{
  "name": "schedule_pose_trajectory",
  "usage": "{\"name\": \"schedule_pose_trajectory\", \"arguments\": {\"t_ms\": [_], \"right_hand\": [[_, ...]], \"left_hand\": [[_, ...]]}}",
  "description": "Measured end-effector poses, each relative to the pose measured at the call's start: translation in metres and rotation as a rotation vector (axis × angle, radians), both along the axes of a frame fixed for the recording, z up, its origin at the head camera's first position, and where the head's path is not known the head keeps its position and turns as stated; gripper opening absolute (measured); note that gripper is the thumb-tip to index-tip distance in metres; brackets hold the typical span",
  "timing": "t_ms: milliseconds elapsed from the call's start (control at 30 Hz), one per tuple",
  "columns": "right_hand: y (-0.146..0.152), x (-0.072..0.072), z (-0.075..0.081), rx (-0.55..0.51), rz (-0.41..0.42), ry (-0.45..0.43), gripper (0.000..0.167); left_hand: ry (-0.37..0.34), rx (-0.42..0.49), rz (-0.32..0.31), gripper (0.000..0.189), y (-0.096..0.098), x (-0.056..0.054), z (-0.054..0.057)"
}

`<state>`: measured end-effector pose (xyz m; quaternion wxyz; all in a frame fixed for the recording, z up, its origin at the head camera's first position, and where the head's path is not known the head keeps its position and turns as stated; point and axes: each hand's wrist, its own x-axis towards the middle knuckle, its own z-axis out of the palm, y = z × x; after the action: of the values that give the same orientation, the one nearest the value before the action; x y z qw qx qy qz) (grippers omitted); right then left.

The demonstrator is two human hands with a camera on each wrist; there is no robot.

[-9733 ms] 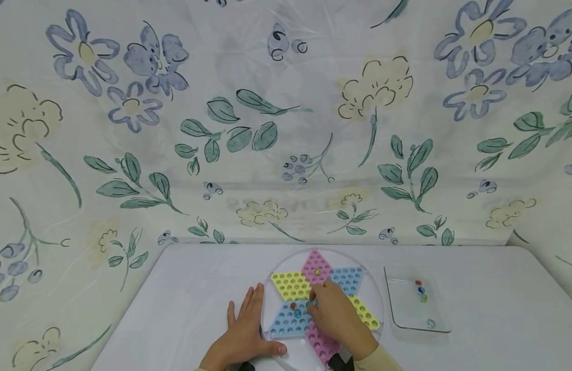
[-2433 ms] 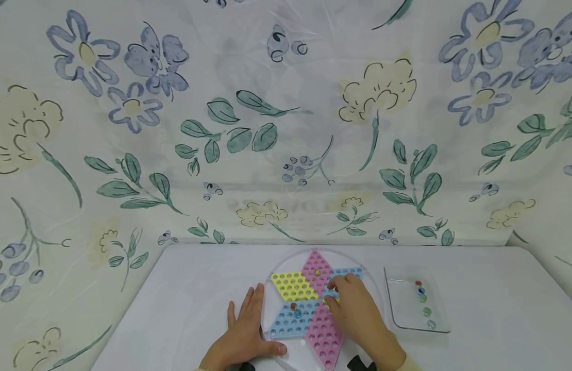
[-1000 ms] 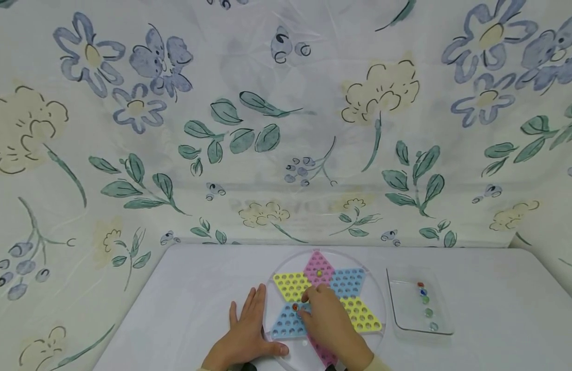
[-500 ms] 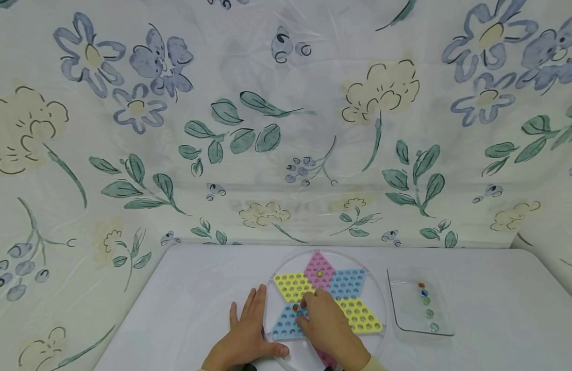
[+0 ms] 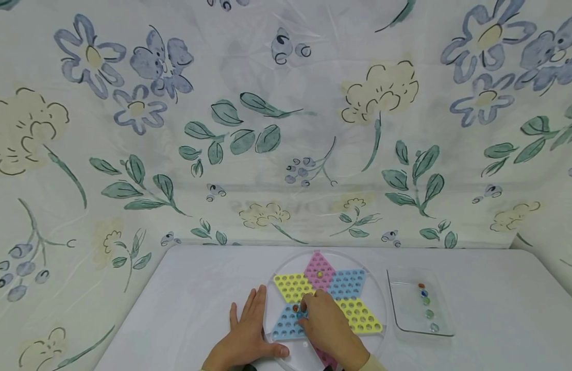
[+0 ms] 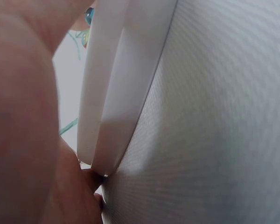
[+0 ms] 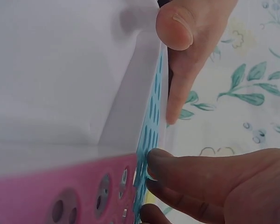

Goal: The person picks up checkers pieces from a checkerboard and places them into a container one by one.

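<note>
A round Chinese checkers board with a pink, yellow and blue star lies on the white table. My left hand rests at its left edge, fingers straight and thumb spread along the near rim. Over the lower-left blue section, my right hand has its thumb and curled fingers around a blue glass marble, mostly covered by the fingers. Right beside it sits a red-brown marble. A yellow-green marble stands in the far pink point. In the right wrist view the fingertips meet the blue holes.
Right of the board stands a clear plastic tray holding several marbles in a loose row. A flower-printed cloth hangs behind the table.
My right hand has moved from the board's right side to the lower-left blue section, and its fingers have closed around the blue marble. The tray has gained a green marble. My left hand stays put.
</note>
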<state>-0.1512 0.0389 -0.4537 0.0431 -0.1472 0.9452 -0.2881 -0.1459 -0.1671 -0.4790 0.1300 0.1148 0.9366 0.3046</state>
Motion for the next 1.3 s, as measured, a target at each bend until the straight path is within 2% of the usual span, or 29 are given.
{"name": "schedule_pose_trajectory", "arguments": {"t_ms": [267,567,933,1300], "right_hand": [[0.000,-0.001,-0.002,0.002,0.006,0.018,0.016],[0.003,0.000,0.002,0.009,-0.004,-0.025,0.014],[0.013,0.003,0.003,-0.014,-0.004,0.010,0.015],[0.024,0.006,0.005,-0.048,-0.024,0.069,0.014]], "left_hand": [[-0.007,-0.001,-0.001,0.143,0.000,-0.001,-0.001],[-0.009,0.010,-0.003,0.144,0.000,0.000,0.001],[-0.009,0.015,-0.010,0.143,0.000,0.002,0.004],[-0.014,-0.013,0.000,0.143,0.000,-0.001,0.001]]}}
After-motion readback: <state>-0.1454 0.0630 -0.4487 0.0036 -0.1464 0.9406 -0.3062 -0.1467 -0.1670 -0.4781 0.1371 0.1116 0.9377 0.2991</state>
